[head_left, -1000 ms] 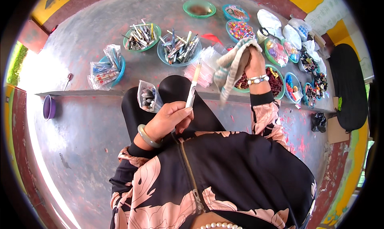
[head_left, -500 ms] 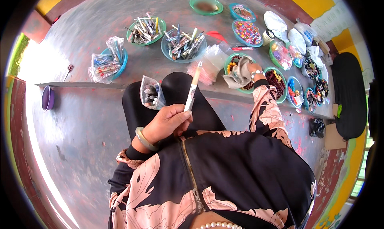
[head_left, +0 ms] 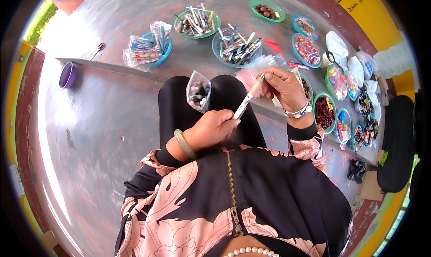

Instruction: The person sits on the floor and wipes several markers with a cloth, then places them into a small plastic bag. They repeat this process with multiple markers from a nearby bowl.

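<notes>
Both hands now grip one white pen (head_left: 248, 98) above the lap: the left hand (head_left: 211, 129) clamps its lower end, while the right hand (head_left: 283, 87), back from the bowls, pinches its top.

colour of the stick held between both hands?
White stick, tan at its upper tip; head view.

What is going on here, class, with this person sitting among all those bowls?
A seated person holds a slim white pen-like stick between both hands: the left hand grips its lower end and the right hand pinches its top. A small clear bag of dark beads rests on the lap. Ahead, on the floor, stand a teal bowl of pens, a green bowl of pens and bowls of coloured beads.
</notes>
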Demonstrator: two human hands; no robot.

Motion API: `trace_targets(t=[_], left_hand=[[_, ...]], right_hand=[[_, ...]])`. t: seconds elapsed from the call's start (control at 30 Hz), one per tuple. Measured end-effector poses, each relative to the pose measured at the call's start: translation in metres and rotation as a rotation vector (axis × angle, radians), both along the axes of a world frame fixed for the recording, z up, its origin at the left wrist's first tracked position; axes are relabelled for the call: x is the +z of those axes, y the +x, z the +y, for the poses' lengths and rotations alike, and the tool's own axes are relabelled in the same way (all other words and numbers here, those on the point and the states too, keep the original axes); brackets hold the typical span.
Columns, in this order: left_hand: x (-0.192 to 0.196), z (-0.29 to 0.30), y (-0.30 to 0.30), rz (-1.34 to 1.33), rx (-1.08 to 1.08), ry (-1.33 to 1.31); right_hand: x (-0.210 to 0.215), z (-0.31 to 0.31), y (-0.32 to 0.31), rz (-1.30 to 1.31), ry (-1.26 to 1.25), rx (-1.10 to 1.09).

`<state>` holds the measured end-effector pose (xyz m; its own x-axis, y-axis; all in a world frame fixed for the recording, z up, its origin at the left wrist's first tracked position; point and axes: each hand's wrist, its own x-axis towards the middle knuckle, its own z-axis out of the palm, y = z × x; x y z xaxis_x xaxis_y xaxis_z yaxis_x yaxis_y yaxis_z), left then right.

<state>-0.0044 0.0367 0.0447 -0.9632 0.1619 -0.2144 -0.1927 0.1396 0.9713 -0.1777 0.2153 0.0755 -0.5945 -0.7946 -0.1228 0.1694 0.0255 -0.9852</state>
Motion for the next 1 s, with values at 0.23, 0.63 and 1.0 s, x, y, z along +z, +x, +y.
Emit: trace_targets(t=[0.23, 0.63, 1.0], left_hand=[[0.001, -0.008, 0.01, 0.091, 0.046, -0.031], [0.006, -0.085, 0.001, 0.263, 0.732, -0.586], [-0.013, -0.097, -0.023, 0.359, 0.714, -0.739]], right_hand=[[0.017, -0.023, 0.011, 0.106, -0.011, -0.037], [0.041, -0.061, 0.029, 0.601, -0.167, -0.224], [0.023, -0.119, 0.034, 1.176, -0.158, 0.002]])
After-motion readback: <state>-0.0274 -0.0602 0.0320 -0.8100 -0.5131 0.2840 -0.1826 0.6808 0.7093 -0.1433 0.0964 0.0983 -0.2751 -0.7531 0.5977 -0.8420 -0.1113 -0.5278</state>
